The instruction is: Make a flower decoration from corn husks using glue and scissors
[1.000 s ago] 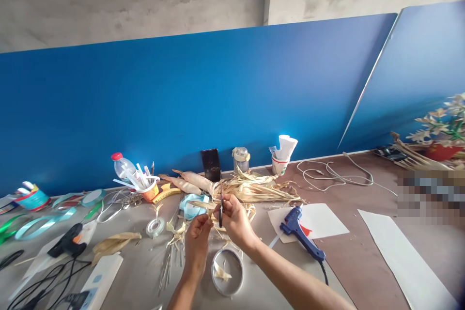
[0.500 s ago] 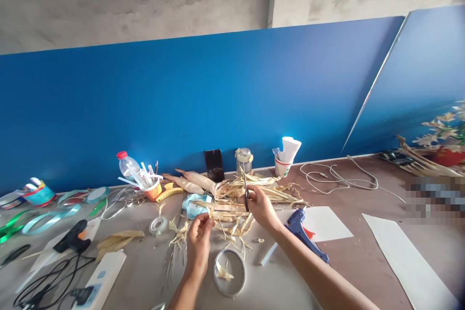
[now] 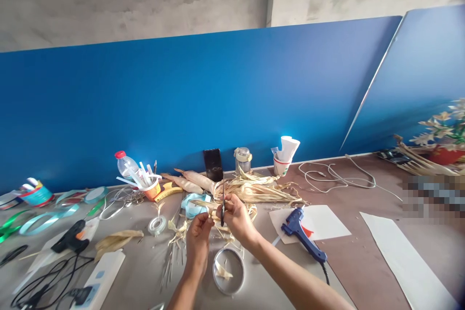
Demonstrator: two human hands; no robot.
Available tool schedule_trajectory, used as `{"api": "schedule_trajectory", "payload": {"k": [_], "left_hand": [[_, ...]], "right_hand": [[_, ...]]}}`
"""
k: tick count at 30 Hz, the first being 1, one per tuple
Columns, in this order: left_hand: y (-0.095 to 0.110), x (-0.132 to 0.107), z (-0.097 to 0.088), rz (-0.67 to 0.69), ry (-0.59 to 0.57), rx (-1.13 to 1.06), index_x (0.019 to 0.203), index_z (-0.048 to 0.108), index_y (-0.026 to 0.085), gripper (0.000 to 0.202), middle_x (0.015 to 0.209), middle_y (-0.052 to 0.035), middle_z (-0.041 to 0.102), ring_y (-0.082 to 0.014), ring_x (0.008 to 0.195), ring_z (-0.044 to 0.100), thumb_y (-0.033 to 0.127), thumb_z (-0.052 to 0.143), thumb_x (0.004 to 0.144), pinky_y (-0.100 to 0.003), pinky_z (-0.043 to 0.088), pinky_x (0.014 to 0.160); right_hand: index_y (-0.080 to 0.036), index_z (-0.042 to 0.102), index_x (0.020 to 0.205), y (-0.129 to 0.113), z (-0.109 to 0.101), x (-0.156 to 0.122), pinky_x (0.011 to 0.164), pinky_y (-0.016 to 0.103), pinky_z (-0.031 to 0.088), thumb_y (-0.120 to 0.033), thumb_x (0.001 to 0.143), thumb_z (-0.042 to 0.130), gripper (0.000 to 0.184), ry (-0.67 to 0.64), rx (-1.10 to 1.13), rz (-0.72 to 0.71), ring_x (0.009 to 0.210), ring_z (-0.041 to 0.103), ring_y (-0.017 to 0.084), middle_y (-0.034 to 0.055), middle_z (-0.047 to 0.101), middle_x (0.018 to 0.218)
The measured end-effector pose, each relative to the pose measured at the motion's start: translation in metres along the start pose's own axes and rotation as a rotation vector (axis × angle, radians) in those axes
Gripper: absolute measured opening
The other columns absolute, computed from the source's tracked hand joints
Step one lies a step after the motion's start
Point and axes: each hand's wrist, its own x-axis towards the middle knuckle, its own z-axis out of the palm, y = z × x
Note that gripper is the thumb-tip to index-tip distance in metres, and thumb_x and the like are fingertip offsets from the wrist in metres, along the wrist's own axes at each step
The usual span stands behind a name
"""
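Observation:
My right hand (image 3: 237,217) grips a small pair of scissors (image 3: 223,198) with the blades pointing up. My left hand (image 3: 199,235) pinches a thin piece of dried corn husk (image 3: 210,213) right beside the blades. Both hands are held together above the table, in front of a heap of dried corn husks (image 3: 254,190). A round metal lid (image 3: 228,271) with husk scraps in it lies just below the hands.
A blue glue gun (image 3: 301,233) lies on white paper (image 3: 319,220) to the right. A black glue gun (image 3: 69,241), ribbons (image 3: 43,218), a tape roll (image 3: 157,225) and a cup of sticks (image 3: 149,185) sit left. Cups, a jar and cables line the blue partition.
My right hand, which had swung out to the right with the scissors over the husk heap, has come back to meet my left hand. The left hand has stayed nearly in place.

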Motion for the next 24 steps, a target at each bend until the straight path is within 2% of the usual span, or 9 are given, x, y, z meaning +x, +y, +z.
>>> {"api": "schedule_trajectory", "payload": {"k": [2, 4, 6, 9, 12, 16, 20, 24], "left_hand": [[-0.002, 0.001, -0.001, -0.004, 0.011, -0.019, 0.079, 0.064, 0.017, 0.026, 0.069, 0.0002, 0.061, -0.0134, 0.066, 0.054, 0.038, 0.069, 0.065, -0.024, 0.04, 0.065], [-0.004, 0.001, -0.002, -0.01, 0.017, -0.037, 0.079, 0.063, 0.017, 0.027, 0.071, -0.0001, 0.062, -0.0135, 0.067, 0.055, 0.039, 0.069, 0.066, -0.024, 0.041, 0.067], [-0.006, 0.002, -0.003, -0.023, 0.023, -0.049, 0.079, 0.062, 0.017, 0.028, 0.072, -0.0004, 0.062, -0.0142, 0.067, 0.056, 0.04, 0.07, 0.064, -0.025, 0.041, 0.067], [-0.008, 0.002, -0.004, -0.05, 0.028, -0.053, 0.08, 0.062, 0.017, 0.03, 0.072, -0.0006, 0.062, -0.0154, 0.069, 0.057, 0.04, 0.071, 0.063, -0.026, 0.043, 0.068], [-0.008, 0.001, -0.004, -0.059, 0.018, -0.054, 0.081, 0.062, 0.018, 0.029, 0.073, -0.0007, 0.062, -0.016, 0.071, 0.058, 0.039, 0.071, 0.063, -0.027, 0.043, 0.07], [-0.005, 0.0, -0.003, -0.051, -0.01, -0.055, 0.079, 0.062, 0.018, 0.028, 0.072, -0.0003, 0.06, -0.0158, 0.071, 0.057, 0.037, 0.072, 0.063, -0.027, 0.044, 0.07], [-0.005, 0.0, -0.003, -0.061, -0.024, -0.078, 0.078, 0.062, 0.018, 0.026, 0.071, -0.0001, 0.059, -0.0151, 0.068, 0.057, 0.036, 0.072, 0.063, -0.028, 0.045, 0.069], [-0.008, 0.001, -0.004, -0.078, -0.018, -0.11, 0.079, 0.061, 0.017, 0.029, 0.07, -0.0004, 0.059, -0.0155, 0.067, 0.058, 0.036, 0.073, 0.061, -0.029, 0.045, 0.069]], "right_hand": [[-0.02, 0.044, 0.087, -0.006, -0.009, -0.001, 0.05, 0.02, 0.036, -0.016, 0.063, 0.054, 0.026, 0.006, -0.096, -0.001, 0.052, 0.048, 0.009, -0.0064, 0.055, 0.061], [-0.02, 0.046, 0.091, -0.014, -0.022, -0.002, 0.048, 0.02, 0.034, -0.02, 0.066, 0.054, 0.026, 0.044, -0.282, -0.015, 0.051, 0.048, 0.01, -0.0054, 0.056, 0.06], [-0.02, 0.049, 0.099, -0.022, -0.04, 0.001, 0.049, 0.022, 0.033, -0.024, 0.072, 0.052, 0.027, 0.121, -0.601, -0.03, 0.051, 0.049, 0.012, -0.0032, 0.059, 0.061], [-0.023, 0.053, 0.106, -0.032, -0.067, 0.009, 0.058, 0.025, 0.035, -0.024, 0.078, 0.048, 0.029, 0.245, -1.159, -0.044, 0.065, 0.057, 0.016, 0.0018, 0.065, 0.076], [-0.023, 0.052, 0.111, -0.037, -0.086, 0.016, 0.063, 0.025, 0.035, -0.021, 0.081, 0.045, 0.03, 0.23, -1.505, 0.033, 0.078, 0.061, 0.019, 0.006, 0.067, 0.089], [-0.018, 0.051, 0.113, -0.035, -0.098, 0.017, 0.061, 0.026, 0.036, -0.016, 0.081, 0.042, 0.033, 0.169, -1.684, 0.178, 0.081, 0.061, 0.021, 0.011, 0.066, 0.093], [-0.017, 0.054, 0.114, -0.033, -0.103, 0.015, 0.06, 0.029, 0.038, -0.015, 0.079, 0.043, 0.037, 0.134, -1.695, 0.257, 0.079, 0.062, 0.024, 0.0128, 0.067, 0.087], [-0.015, 0.06, 0.106, -0.047, -0.101, 0.013, 0.058, 0.03, 0.039, -0.016, 0.078, 0.047, 0.031, 0.102, -1.698, 0.308, 0.075, 0.062, 0.026, 0.0145, 0.066, 0.084]]}}
